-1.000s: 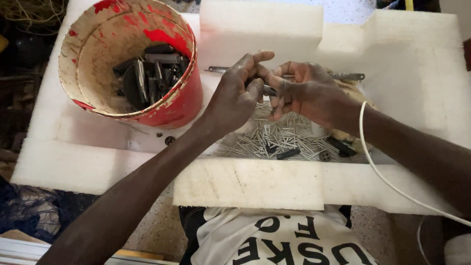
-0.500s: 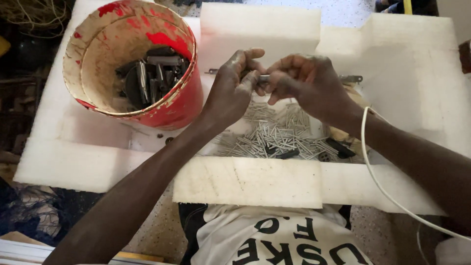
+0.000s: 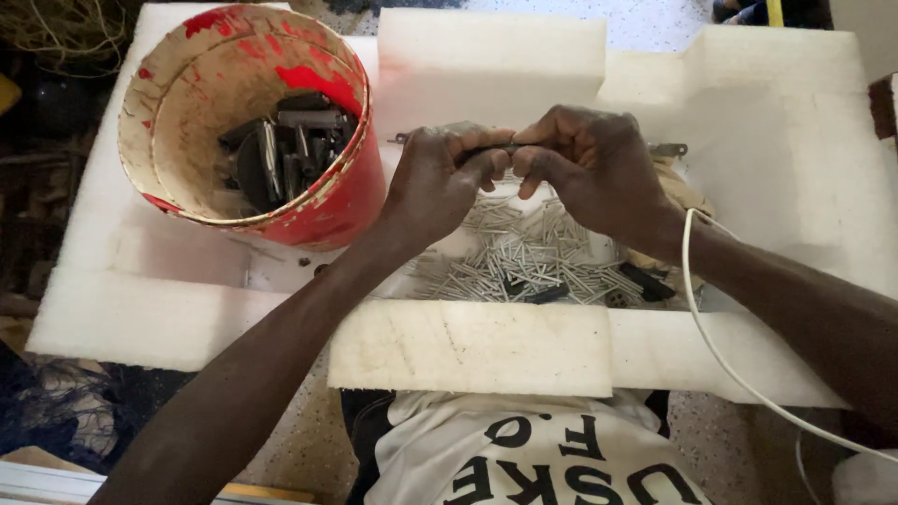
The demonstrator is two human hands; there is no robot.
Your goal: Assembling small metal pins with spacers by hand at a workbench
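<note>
Both hands meet just above the pile of nails: left hand and right hand pinch one small dark metal piece with closed fingers, right of the red bucket.

Slim dark metal strip (level, pinched)

Left hand and right hand pinch a dark metal piece (above scattered nails).
</note>
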